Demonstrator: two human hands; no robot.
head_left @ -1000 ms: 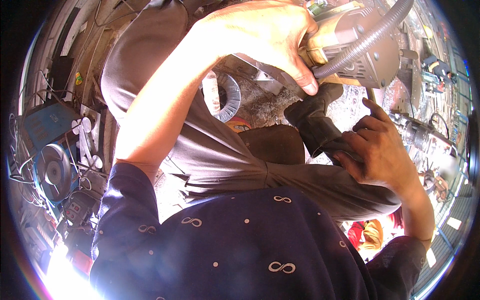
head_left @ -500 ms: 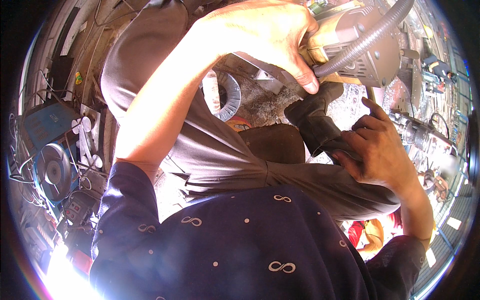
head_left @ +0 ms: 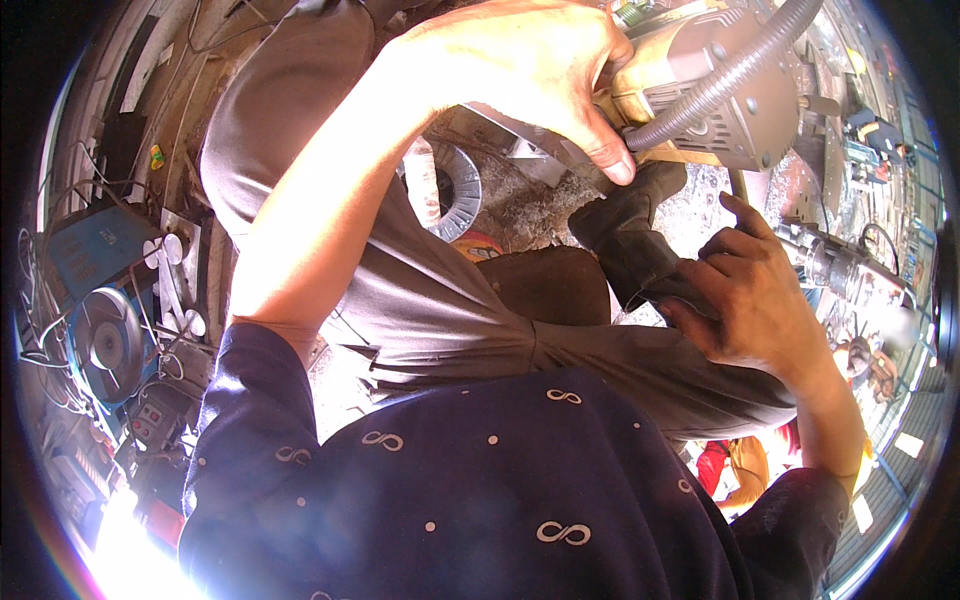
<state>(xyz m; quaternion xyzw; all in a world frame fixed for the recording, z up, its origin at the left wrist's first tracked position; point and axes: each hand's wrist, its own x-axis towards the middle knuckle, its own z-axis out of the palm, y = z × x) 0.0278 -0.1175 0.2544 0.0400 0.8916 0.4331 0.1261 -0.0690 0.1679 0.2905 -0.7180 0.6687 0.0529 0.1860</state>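
Observation:
At the top of the head view, my left hand (head_left: 540, 75) is closed round the near side of a yellow and brown motor housing (head_left: 740, 110) with vent slots. Its thumb points down beside the base of a grey corrugated hose (head_left: 730, 80) that arcs across the housing. Below the housing a thin metal rod (head_left: 737, 183) sticks down. The raised index fingertip of my right hand (head_left: 745, 290) is at the rod's lower end. The other fingers are half bent, apart from the thumb, with nothing visible in them. The far side of the housing is hidden.
A black boot (head_left: 640, 250) is on the ground below the housing. A ribbed grey ring (head_left: 460, 195) lies between my legs. At left stand a blue machine (head_left: 95, 245) and a round grey disc (head_left: 105, 340) among loose cables. Metal machinery (head_left: 830, 260) stands at right.
Both hands and the housing appear very slightly further left. My left hand keeps its grip, and my right index fingertip stays at the rod.

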